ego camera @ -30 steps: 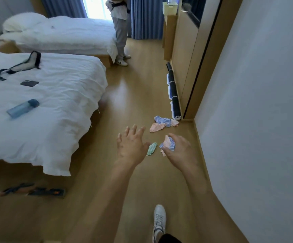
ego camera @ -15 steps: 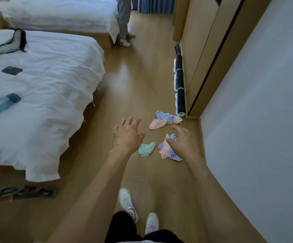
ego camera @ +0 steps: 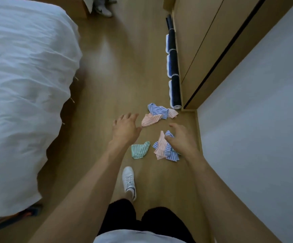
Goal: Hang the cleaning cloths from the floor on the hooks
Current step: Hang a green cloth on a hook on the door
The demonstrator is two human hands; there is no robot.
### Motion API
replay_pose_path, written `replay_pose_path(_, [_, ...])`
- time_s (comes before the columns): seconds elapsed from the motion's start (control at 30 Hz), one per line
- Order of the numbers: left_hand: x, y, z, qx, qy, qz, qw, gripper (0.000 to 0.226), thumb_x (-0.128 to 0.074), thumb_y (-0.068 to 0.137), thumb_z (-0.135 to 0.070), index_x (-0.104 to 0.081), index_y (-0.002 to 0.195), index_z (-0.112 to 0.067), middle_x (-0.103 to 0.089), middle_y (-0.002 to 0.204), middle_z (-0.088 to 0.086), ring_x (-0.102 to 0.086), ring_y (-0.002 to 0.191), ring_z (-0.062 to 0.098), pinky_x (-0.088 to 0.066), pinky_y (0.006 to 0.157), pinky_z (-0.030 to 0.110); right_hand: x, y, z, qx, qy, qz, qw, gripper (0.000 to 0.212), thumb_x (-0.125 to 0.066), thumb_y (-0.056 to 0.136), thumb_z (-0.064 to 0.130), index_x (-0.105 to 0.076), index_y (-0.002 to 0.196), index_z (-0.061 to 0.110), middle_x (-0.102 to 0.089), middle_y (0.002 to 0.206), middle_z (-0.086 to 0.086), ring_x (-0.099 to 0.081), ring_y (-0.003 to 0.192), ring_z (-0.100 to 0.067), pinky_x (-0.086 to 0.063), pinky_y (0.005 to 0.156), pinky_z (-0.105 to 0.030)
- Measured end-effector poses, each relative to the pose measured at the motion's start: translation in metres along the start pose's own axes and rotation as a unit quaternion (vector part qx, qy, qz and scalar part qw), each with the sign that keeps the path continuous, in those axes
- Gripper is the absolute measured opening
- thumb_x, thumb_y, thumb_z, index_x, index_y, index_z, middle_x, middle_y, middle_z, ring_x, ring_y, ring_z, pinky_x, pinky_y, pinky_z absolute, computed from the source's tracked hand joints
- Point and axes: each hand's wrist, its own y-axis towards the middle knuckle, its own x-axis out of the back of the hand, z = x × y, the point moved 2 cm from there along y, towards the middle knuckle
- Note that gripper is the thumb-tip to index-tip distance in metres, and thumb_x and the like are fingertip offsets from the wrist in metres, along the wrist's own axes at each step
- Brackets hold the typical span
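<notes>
The right hand [ego camera: 182, 141] holds a bundle of pink and blue striped cloths [ego camera: 165, 148], its fingers curled round them above the wooden floor [ego camera: 121, 71]. The left hand [ego camera: 125, 128] is stretched out with fingers spread and holds nothing. A green striped cloth [ego camera: 139, 150] lies on the floor between the hands. More striped cloths [ego camera: 157, 114] lie near the wardrobe corner [ego camera: 188, 109], beside rolled dark mats [ego camera: 174, 79].

A bed [ego camera: 28, 85] with rumpled white bedding stood at the left. Dark rolled mats [ego camera: 174, 71] lay in a row along the foot of a wooden wardrobe [ego camera: 203, 41]. Another person's white shoes [ego camera: 104, 9] showed beyond.
</notes>
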Motion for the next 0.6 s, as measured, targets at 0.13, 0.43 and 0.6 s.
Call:
replay_pose_path(0.13, [-0.021,0.064,0.029,0.001,0.013,0.038,0.999,0.059,-0.057,0.092,-0.042,-0.039,0.146,-0.027,-0.043,0.149,0.002,-0.042,0.134,0.027,-0.029,0.108,0.041,-0.026,0.064,0.000,-0.038,0.015,0.048,0.998,0.051,-0.062,0.090,0.022,-0.047,0.139,0.014,-0.049,0.141,-0.011,-0.046,0.129,-0.027,-0.039,0.103,-0.035])
replay_pose_path(0.43, [-0.155,0.159,0.097,0.006,0.010,0.122,0.992,0.057,-0.061,0.091,-0.037,-0.043,0.143,-0.023,-0.048,0.144,0.007,-0.046,0.128,0.032,-0.035,0.102,0.043,-0.143,0.202,-0.054,-0.063,-0.033,0.141,0.987,0.048,-0.064,0.090,0.024,-0.053,0.135,0.010,-0.056,0.135,-0.014,-0.052,0.124,-0.029,-0.041,0.102,-0.035])
replay_pose_path(0.6, [-0.281,0.206,0.144,0.032,0.001,0.168,0.985,0.057,-0.061,0.091,-0.037,-0.044,0.143,-0.021,-0.050,0.142,0.007,-0.049,0.125,0.031,-0.037,0.101,0.041,-0.250,0.280,-0.120,-0.070,-0.053,0.196,0.977,0.045,-0.063,0.091,0.025,-0.056,0.134,0.013,-0.060,0.131,-0.013,-0.054,0.121,-0.028,-0.040,0.099,-0.033])
